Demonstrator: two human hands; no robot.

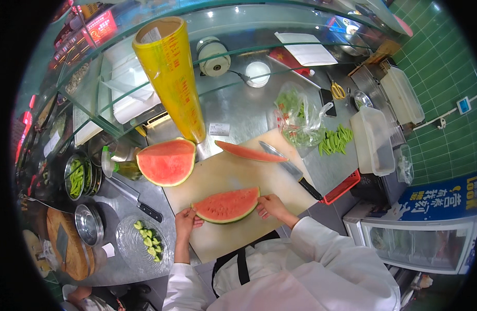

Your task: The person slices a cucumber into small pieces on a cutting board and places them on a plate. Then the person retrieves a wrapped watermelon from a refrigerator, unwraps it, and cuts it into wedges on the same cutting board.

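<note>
A watermelon wedge (227, 205) lies on the pale cutting board (223, 177), its red flesh facing up. My left hand (188, 221) grips the left tip of the wedge, and my right hand (272, 206) has the right tip between thumb and fingers. Farther up the board a thinner watermelon slice (248, 151) rests partly over the blade of a black-handled kitchen knife (297, 173), hiding some of it. At the board's upper left corner sits a large cut piece of watermelon (166, 161).
Left of the board are another knife (139, 200), a glass plate (125, 248) with cut cucumber and a spray bottle (125, 168). A tall yellow cling-film roll (172, 81) stands behind. Toward the right are bagged greens (298, 116), green pods (335, 140) and a red basket (341, 188).
</note>
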